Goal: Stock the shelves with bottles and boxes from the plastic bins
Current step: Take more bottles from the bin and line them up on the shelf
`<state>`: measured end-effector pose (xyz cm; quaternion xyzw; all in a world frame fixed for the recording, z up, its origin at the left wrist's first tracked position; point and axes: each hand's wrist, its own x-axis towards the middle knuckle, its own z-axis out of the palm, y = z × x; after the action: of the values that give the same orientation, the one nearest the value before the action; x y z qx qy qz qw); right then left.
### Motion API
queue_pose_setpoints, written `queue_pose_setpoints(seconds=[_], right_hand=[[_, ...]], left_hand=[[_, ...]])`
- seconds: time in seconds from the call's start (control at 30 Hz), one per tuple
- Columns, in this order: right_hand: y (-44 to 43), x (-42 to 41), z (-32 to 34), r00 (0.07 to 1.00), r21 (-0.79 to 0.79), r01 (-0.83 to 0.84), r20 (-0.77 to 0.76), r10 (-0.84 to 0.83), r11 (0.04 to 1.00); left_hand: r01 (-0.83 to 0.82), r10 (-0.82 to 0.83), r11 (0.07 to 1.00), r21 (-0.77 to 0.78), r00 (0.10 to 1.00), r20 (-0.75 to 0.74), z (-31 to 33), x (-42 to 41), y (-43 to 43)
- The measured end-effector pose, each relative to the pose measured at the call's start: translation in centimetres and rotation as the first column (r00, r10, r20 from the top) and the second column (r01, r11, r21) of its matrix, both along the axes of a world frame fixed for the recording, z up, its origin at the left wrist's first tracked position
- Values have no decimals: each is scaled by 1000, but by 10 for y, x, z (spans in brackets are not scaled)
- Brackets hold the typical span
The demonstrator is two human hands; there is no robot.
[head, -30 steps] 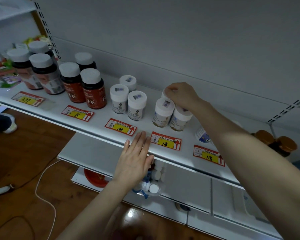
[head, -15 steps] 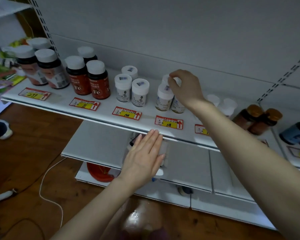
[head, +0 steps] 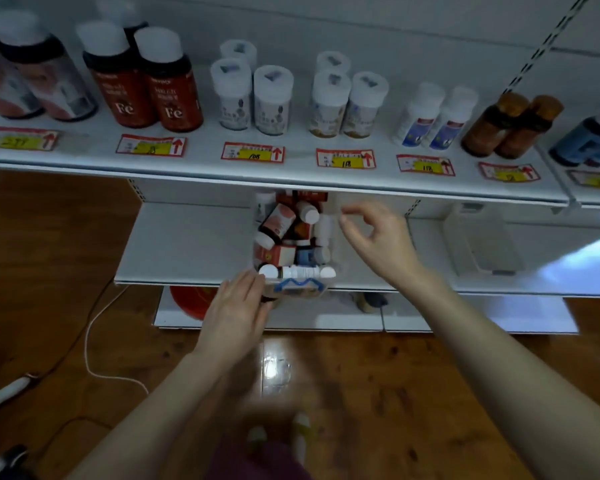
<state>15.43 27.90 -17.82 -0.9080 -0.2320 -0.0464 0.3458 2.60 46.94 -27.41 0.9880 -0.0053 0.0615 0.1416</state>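
Note:
A clear plastic bin (head: 338, 249) stands on the lower shelf (head: 187, 244), full of several small bottles and boxes, its front sticking out past the shelf edge. My left hand (head: 238, 308) touches the bin's front left corner with fairly straight fingers. My right hand (head: 378, 239) hovers over the bin's right side, fingers loosely curled, holding nothing. On the upper shelf (head: 291, 171) stand rows of white-capped bottles (head: 329, 105) behind red and yellow price tags (head: 345, 159).
Dark red Fe bottles (head: 174, 84) and larger bottles stand at the upper left, amber bottles (head: 510, 126) and a blue one at the right. A second clear bin (head: 482, 244) sits on the lower shelf at the right. A white cable (head: 94, 362) lies on the wooden floor.
My right hand left the white bottles on the upper shelf and came down over the bin. My left hand moved from above the bin to its front left corner. The view dropped lower.

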Motion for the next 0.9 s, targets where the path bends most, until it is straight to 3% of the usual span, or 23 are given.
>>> queue_pose_setpoints(seconds=[0.17, 0.4, 0.77, 0.9], right_hand=[[3, 5, -70, 986, -112, -5, -167, -14, 994], [10, 32, -159, 960, -171, -48, -279, -1, 984], [27, 100, -216, 963, -120, 21, -265, -53, 993], [38, 124, -223, 935, -113, 68, -340, -102, 991]], left_hand=[[-35, 36, 999, -36, 999, 15, -39, 26, 8], [-148, 142, 964, -221, 989, -42, -105, 115, 25], [-295, 295, 955, -29, 955, -24, -161, 207, 20], [-306, 309, 947, -102, 951, 17, -162, 210, 19]])
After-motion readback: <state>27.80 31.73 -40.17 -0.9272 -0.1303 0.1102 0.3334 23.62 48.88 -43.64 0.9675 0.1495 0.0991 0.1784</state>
